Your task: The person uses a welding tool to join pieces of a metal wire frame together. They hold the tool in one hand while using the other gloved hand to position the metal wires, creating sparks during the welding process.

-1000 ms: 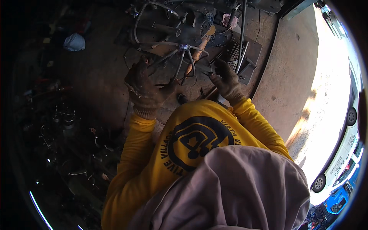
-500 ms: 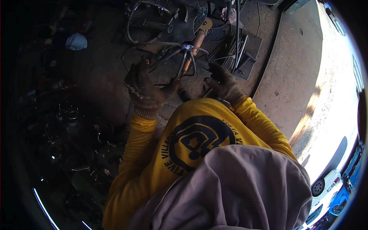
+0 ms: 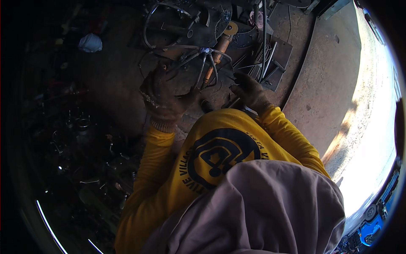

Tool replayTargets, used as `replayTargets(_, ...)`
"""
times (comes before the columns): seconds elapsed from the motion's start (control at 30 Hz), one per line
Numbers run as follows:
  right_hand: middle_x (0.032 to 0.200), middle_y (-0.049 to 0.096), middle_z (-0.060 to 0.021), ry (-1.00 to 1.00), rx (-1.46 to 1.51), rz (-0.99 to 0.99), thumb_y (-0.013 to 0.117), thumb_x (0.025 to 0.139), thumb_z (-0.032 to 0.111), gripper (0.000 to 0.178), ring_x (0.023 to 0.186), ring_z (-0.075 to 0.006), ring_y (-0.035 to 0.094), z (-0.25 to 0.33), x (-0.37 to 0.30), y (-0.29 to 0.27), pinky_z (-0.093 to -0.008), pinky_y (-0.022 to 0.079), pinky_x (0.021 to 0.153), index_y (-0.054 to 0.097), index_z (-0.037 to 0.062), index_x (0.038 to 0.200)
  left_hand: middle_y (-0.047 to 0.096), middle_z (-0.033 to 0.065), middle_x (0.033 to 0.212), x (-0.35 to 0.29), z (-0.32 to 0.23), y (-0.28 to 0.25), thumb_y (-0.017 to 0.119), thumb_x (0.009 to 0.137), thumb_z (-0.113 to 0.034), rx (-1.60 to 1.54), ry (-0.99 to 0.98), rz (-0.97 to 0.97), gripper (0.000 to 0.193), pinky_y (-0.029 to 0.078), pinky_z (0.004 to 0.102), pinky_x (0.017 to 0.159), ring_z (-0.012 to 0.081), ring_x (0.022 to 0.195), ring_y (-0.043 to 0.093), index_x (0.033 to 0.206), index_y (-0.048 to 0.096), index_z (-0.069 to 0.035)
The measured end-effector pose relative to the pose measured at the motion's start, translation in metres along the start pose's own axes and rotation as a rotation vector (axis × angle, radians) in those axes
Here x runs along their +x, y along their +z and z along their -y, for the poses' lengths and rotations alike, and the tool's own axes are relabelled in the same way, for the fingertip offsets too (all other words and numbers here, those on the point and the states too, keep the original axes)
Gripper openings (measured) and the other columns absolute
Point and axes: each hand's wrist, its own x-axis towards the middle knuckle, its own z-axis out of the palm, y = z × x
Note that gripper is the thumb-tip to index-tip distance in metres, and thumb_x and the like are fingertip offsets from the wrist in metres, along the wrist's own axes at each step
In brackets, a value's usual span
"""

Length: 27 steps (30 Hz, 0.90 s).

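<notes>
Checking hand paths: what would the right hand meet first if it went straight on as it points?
The right hand would likely meet the bent-rod metal frame first, though depth is hard to judge.

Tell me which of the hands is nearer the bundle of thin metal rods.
Right. The right hand is just below the thin metal rods in the picture; the left hand is much farther off to their left, near the bent metal frame.

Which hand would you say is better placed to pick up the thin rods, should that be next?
Right, probably: the right hand is nearest the thin rods, while the left hand is farther, beside the metal frame.
</notes>
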Motion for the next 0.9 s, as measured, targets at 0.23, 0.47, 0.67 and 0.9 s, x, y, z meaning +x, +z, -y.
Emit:
replayTargets(0.23, 0.135, 0.061, -0.023, -0.003, -0.002, 0.02, 0.072, 0.091, 0.033, 0.067, 0.126, -0.0314, 0.06, -0.01, -0.001, -0.002, -0.0381, 0.049, 0.107, 0.048, -0.002, 0.143, 0.057, 0.0145, 0.131, -0.007, -0.003, 0.001, 0.072, 0.08, -0.067, 0.044, -0.022, -0.041, 0.095, 0.048, 0.0449, 0.093, 0.0328, 0.114, 0.057, 0.142, 0.045, 0.001)
replayTargets(0.47, 0.134, 0.061, -0.0224, -0.006, 0.004, 0.022, 0.072, 0.092, 0.033, 0.066, 0.126, -0.0309, 0.061, -0.009, 0.0, -0.004, -0.038, 0.049, 0.106, 0.048, -0.001, 0.143, 0.057, 0.014, 0.131, -0.01, -0.005, 0.0, 0.074, 0.078, -0.067, 0.062, -0.055, -0.057, 0.097, 0.047, 0.0451, 0.095, 0.0331, 0.114, 0.056, 0.141, 0.045, 0.001)
replayTargets(0.67, 0.134, 0.061, -0.0222, -0.067, 0.055, 0.005, 0.074, 0.09, 0.035, 0.07, 0.125, -0.0308, 0.061, -0.018, -0.003, -0.005, -0.0383, 0.049, 0.106, 0.047, 0.0005, 0.145, 0.054, 0.0193, 0.131, -0.009, -0.013, -0.006, 0.083, 0.071, -0.062, -0.029, -0.13, -0.013, 0.103, 0.049, 0.0452, 0.097, 0.0328, 0.115, 0.058, 0.138, 0.043, 0.005)
replayTargets(0.9, 0.148, 0.045, -0.0249, -0.332, -0.165, -0.212, 0.089, 0.072, 0.041, 0.11, 0.134, -0.0381, 0.052, 0.024, -0.013, -0.008, -0.0447, 0.045, 0.111, 0.028, 0.0035, 0.156, 0.058, 0.0175, 0.126, -0.009, -0.016, 0.002, 0.079, 0.074, -0.066, -0.07, -0.235, -0.043, 0.103, 0.053, 0.0387, 0.09, 0.027, 0.108, 0.063, 0.141, 0.042, 0.004)
